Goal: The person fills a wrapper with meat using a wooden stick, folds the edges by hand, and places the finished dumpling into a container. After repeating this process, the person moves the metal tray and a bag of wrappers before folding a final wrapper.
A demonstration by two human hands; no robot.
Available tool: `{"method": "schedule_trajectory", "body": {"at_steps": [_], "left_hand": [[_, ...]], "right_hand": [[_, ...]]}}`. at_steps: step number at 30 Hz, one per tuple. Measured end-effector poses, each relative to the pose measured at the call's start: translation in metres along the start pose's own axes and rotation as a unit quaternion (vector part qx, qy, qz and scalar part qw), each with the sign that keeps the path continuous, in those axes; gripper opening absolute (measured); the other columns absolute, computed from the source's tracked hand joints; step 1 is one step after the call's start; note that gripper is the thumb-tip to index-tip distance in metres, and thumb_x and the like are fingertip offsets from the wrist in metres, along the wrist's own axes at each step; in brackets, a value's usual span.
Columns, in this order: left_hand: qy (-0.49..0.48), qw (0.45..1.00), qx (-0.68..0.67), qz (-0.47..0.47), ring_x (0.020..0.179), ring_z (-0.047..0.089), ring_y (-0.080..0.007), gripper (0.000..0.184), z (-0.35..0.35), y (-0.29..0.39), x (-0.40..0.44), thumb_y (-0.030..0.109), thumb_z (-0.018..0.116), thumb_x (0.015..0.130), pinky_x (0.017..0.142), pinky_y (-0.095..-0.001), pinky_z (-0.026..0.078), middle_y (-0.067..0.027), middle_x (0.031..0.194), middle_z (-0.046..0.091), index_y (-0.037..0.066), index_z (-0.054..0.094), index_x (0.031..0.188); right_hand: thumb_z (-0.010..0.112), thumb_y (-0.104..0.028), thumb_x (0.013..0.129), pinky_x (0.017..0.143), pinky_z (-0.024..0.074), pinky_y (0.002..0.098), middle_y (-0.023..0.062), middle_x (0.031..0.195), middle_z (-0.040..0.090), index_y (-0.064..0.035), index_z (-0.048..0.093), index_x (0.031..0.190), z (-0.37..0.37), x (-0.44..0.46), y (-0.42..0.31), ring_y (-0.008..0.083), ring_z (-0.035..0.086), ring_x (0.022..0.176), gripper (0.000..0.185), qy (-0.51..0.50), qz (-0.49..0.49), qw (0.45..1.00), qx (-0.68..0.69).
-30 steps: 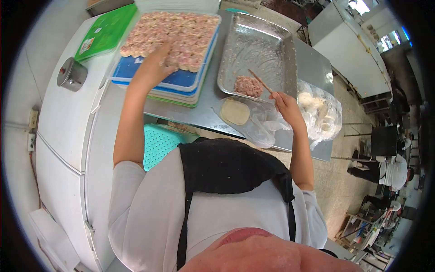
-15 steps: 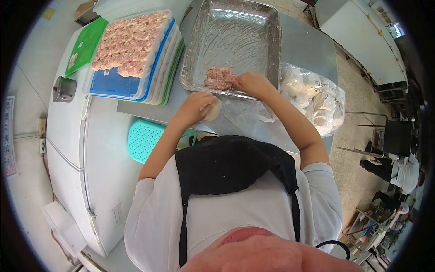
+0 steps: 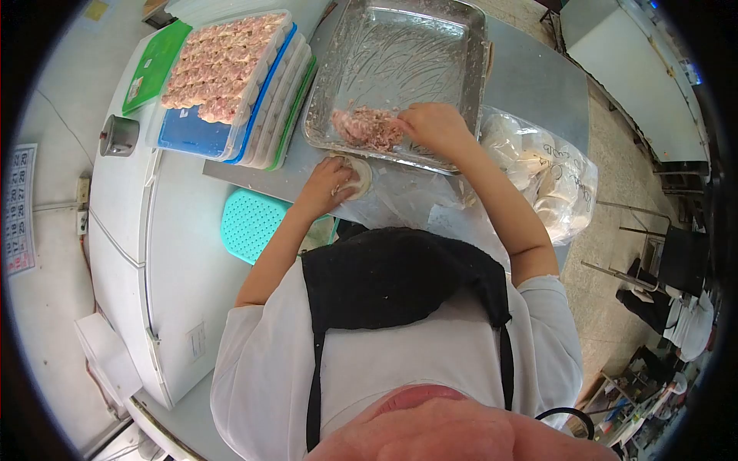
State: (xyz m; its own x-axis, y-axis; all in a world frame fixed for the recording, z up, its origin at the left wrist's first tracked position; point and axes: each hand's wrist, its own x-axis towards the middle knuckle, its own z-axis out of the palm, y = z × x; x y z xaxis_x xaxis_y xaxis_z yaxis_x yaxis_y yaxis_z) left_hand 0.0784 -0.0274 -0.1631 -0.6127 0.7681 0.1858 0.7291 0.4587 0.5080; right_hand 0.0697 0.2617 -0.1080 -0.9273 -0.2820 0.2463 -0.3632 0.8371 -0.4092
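Note:
My left hand [image 3: 327,187] is closed on round, pale dough wrappers [image 3: 358,178] near the table's front edge, just below the metal tray. My right hand [image 3: 437,129] is over the tray's lower right part, fingers pinched together at the edge of the minced meat filling [image 3: 367,127]. Whatever those fingers hold, if anything, is hidden. The filling lies in a mound near the front of the metal tray [image 3: 470,84], whose bottom is smeared with streaks. To the left, rows of meat-filled dumplings [image 3: 223,61] sit in the top one of several stacked plastic containers [image 3: 278,127].
A clear plastic bag of round pale wrappers [image 3: 538,173] lies right of the tray. A green lid [image 3: 156,65] and a metal pot [image 3: 120,136] stand on the white appliance at left. A turquoise perforated stool [image 3: 250,223] is below the table. Another person [image 3: 686,323] is far right.
The filling mound looks more spread, reaching further left. My right hand has shifted slightly up. The wrappers in my left hand show more of their round face. The whole view has shifted slightly.

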Motion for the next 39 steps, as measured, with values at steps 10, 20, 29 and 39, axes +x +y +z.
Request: {"method": "schedule_trajectory", "body": {"at_steps": [10, 20, 29, 39], "left_hand": [[-0.006, 0.985, -0.167, -0.028, 0.095, 0.061, -0.029, 0.019, -0.036, -0.014, 0.019, 0.018, 0.066, 0.086, 0.083, -0.0366, 0.048, -0.0104, 0.101, 0.066, 0.005, 0.068, 0.099], [0.119, 0.704, -0.675, -0.188, 0.116, 0.054, -0.0204, 0.047, -0.082, -0.014, 0.073, 0.022, 0.052, 0.098, 0.1, -0.0361, 0.044, -0.0101, 0.13, 0.052, -0.003, 0.038, 0.135], [0.128, 0.403, -0.899, -0.115, 0.121, 0.049, -0.0323, 0.08, -0.111, 0.003, 0.106, 0.065, 0.037, 0.092, 0.108, -0.0468, 0.033, -0.0195, 0.129, 0.052, -0.005, 0.043, 0.131], [0.206, 0.422, -0.846, -0.253, 0.107, 0.053, -0.0304, 0.068, -0.093, -0.002, 0.108, 0.063, 0.047, 0.09, 0.099, -0.0502, 0.04, -0.0187, 0.113, 0.056, -0.001, 0.054, 0.114]], "right_hand": [[0.055, -0.034, 0.093, 0.069, 0.0486, 0.0416, 0.0209, 0.076, 0.065, 0.0002, 0.069, 0.092, 0.003, -0.004, -0.03, 0.0322, 0.064, 0.076, 0.037, -0.145, 0.115, 0.963, 0.196], [0.058, -0.036, 0.096, 0.055, 0.0321, 0.0214, -0.0049, 0.067, 0.048, -0.008, 0.07, 0.113, -0.024, -0.003, -0.078, 0.005, 0.039, 0.062, 0.035, 0.089, 0.266, 0.862, 0.421], [0.057, -0.027, 0.093, 0.066, 0.0501, 0.0412, 0.0163, 0.088, 0.067, -0.0104, 0.064, 0.117, -0.008, 0.003, -0.099, 0.0338, 0.065, 0.075, 0.03, 0.125, 0.123, 0.983, 0.044], [0.051, -0.024, 0.094, 0.064, 0.0522, 0.0436, 0.0143, 0.082, 0.063, -0.0123, 0.062, 0.115, -0.048, -0.008, -0.114, 0.0343, 0.065, 0.077, 0.026, 0.001, 0.112, 0.985, -0.132]]}}
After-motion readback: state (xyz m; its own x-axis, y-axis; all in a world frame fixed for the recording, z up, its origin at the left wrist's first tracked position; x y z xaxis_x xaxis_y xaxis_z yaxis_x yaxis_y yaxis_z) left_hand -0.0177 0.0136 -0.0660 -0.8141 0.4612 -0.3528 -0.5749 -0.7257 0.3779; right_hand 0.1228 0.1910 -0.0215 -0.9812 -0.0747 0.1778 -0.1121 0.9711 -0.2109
